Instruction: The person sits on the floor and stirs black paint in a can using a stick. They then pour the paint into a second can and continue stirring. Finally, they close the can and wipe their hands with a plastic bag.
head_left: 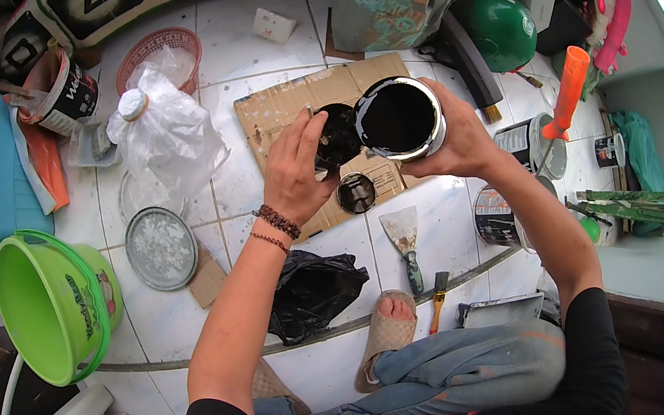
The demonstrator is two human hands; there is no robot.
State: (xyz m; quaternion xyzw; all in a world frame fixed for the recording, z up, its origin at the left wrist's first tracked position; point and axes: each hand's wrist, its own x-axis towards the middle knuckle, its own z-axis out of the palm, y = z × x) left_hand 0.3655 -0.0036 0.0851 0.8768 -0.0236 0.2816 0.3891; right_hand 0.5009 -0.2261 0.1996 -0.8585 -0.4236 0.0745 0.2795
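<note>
My left hand [293, 170], with a braided bracelet at the wrist, grips a smaller can [336, 139] with dark, paint-smeared insides. My right hand [463, 133] is wrapped round the side of a larger paint can [398, 117], whose rim is streaked and whose inside is black. The two cans are side by side, their rims close or overlapping; I cannot tell whether paint is flowing. Under them lies a flat piece of cardboard [265, 112] with stains. A small round lid or tin [356, 193], smeared dark, sits near its front edge.
Nearer me lie a putty knife [403, 235], a paintbrush [439, 299] and a black plastic bag [311, 293]. A grey lid [161, 247] and green bucket [53, 312] are at left. More cans [497, 216] and an orange-handled roller [569, 87] stand at right.
</note>
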